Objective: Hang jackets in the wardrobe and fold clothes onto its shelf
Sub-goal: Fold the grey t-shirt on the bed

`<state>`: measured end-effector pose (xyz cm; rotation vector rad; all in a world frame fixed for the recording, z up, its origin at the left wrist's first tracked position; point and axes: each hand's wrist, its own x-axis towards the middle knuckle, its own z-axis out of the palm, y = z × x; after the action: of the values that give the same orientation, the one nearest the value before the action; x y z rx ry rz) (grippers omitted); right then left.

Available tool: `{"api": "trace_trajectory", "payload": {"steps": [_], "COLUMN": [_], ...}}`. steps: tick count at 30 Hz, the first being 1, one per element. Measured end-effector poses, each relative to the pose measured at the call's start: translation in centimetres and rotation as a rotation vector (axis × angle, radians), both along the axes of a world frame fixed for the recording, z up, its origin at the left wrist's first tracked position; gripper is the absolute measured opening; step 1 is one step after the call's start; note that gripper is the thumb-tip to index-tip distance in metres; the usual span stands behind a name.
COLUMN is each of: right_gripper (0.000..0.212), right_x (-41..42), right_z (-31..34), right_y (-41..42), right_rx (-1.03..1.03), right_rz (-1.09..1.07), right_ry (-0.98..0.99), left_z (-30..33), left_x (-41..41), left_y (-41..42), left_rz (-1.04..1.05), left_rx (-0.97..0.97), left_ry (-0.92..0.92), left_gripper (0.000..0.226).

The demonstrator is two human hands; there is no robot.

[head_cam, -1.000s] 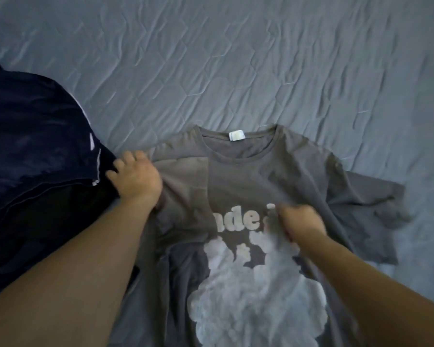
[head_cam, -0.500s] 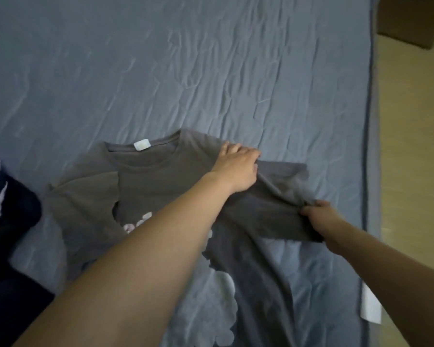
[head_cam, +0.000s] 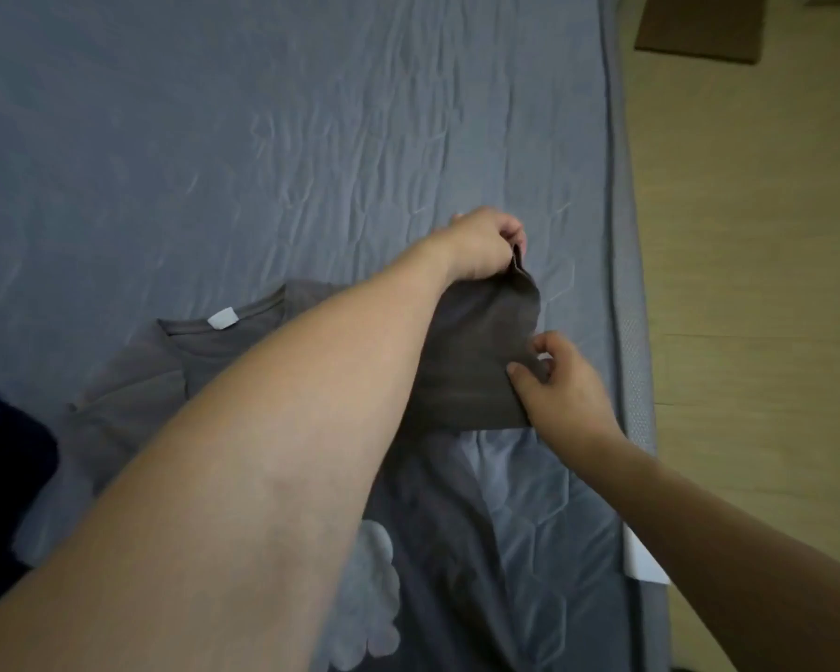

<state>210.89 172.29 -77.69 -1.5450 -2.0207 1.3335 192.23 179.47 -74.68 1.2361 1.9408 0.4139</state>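
A grey T-shirt (head_cam: 132, 405) is seen lying front side up on the bed (head_cam: 311, 138), which is covered by a wrinkled blue-grey sheet. A round neckline with a small white label (head_cam: 223, 317) inside it is shown at the far end of the shirt, and a pale, cloud-like print (head_cam: 369, 599) can be seen on its chest, partly hidden by the left forearm. The shirt's sleeve (head_cam: 476, 361) on the right side is lifted off the sheet and is pulled taut between the two hands.

The far corner of this sleeve is pinched by the left hand (head_cam: 481, 244), whose fingers are curled closely round the cloth; this hand is reached across the shirt body to the right. The near edge of the sleeve is held by the right hand (head_cam: 568, 385), with the thumb laid on top of the cloth and the other fingers bent under it. So the sleeve is found between the two grips, the left one at its far end and the right one at its near end, while the rest of the shirt stays flat on the bed, to the left of and below both hands.

A dark navy garment (head_cam: 6, 458) is lying at the left edge of the bed, just beside the shirt. A wooden floor (head_cam: 748, 283) is visible to the right of the bed.
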Motion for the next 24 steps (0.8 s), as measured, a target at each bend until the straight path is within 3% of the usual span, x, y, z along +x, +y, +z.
{"api": "trace_trajectory", "payload": {"steps": [3,7,9,12,15,19,22,24], "right_gripper": [0.012,0.017,0.026,0.047,0.040,0.039,0.055,0.065], "right_x": [-2.4,-8.3,-11.5,-15.9,-19.3,-25.8,-30.6,-32.4], "right_z": [2.3,3.8,3.2,1.2,-0.6,-3.2,-5.4,-6.8], "right_y": [-2.8,-8.2,-11.0,-14.7,-14.6,-10.1,-5.9,-4.2], "right_rx": [0.025,-0.001,-0.066,-0.195,0.021,0.450,0.325,0.213], "right_rz": [0.114,0.373,0.529,0.849,0.762,0.624,0.538,0.526], "right_ry": [0.014,-0.054,-0.189,-0.563,-0.603,-0.504,-0.522,-0.600], "left_z": [3.6,4.4,3.2,-0.9,-5.3,-9.8,-12.0,-13.1], "left_x": [-4.4,-11.5,-15.2,-21.1,-26.0,-30.5,-32.0,-32.5], "left_y": [-3.0,-10.7,-15.5,-24.0,-31.7,-37.5,-37.1,-35.9], "left_rz": [0.085,0.147,0.190,0.379,0.629,0.731,0.732,0.679], "left_rx": [0.087,0.039,-0.034,-0.113,-0.108,-0.203,-0.177,-0.170], "left_ry": [-0.120,-0.113,-0.051,-0.002,0.101,0.232,0.233,0.350], "left_gripper": [0.040,0.041,0.039,0.044,0.035,0.032,0.054,0.070]}}
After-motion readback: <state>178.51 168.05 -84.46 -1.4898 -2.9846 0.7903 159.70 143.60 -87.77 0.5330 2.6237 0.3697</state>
